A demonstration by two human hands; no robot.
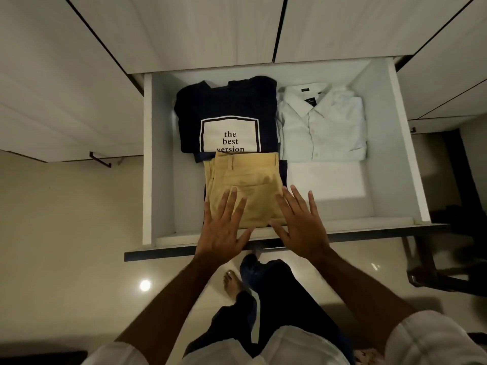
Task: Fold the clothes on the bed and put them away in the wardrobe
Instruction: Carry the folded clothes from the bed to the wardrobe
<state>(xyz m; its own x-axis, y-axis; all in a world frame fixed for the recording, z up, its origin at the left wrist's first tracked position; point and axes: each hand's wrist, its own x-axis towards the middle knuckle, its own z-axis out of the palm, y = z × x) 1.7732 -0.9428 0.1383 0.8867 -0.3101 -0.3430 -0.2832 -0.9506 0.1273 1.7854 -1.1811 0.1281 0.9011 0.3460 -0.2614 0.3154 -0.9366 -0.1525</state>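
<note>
A white wardrobe drawer point(405, 143) stands pulled out below me. Folded tan trousers point(247, 177) lie at its front, partly overlapping a folded dark navy T-shirt point(226, 101) with a white print reading "the best version". A folded pale blue button shirt point(324, 125) lies to the right of the T-shirt. My left hand point(224, 225) and my right hand point(300, 227) are flat with fingers spread over the near end of the trousers. Neither hand grips anything.
White wardrobe doors point(184, 30) rise behind the drawer, and a lower door with a dark handle point(100, 159) sits at the left. The drawer's dark front edge point(163, 254) faces my legs. My bare foot point(233, 281) stands on the glossy tiled floor. Dark furniture point(453, 233) stands at the right.
</note>
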